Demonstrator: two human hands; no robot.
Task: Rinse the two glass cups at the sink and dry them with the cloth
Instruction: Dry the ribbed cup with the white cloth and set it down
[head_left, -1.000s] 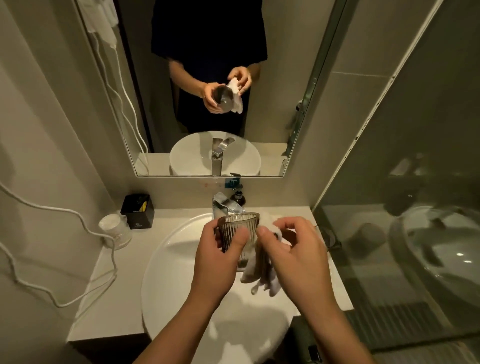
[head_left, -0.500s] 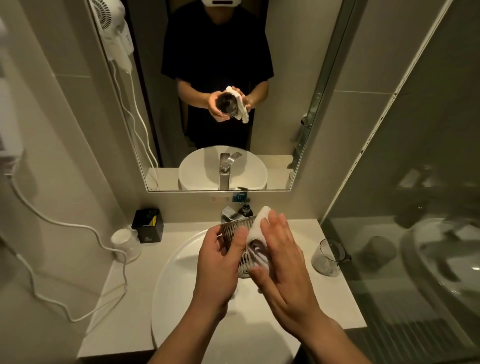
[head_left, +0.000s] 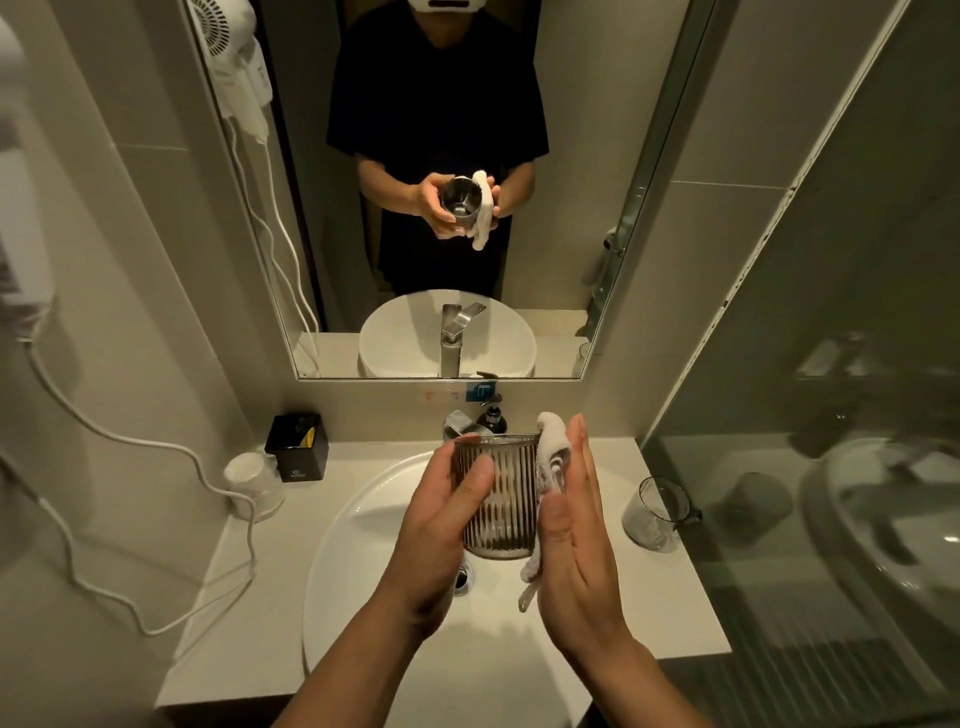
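A ribbed glass cup (head_left: 501, 499) is held upright over the white round sink (head_left: 363, 571), with my left hand (head_left: 441, 525) gripping its left side. My right hand (head_left: 574, 540) presses a white cloth (head_left: 551, 457) flat against the cup's right side, fingers straight; the cloth's end hangs below the palm. A second, clear glass cup (head_left: 655, 512) stands on the counter to the right of the sink. The mirror shows the same hold from the front.
A chrome faucet (head_left: 460, 423) and a dark soap bottle (head_left: 492, 414) stand behind the sink. A black box (head_left: 298, 447) and a white wrapped cup (head_left: 252, 483) sit at the counter's left, with a white cord (head_left: 156, 452) trailing. A glass partition (head_left: 831, 467) closes the right.
The head has tilted up, showing more of the mirror. My right hand has gone from pinching the cloth to pressing it flat against the cup's side, sliding round to the right.
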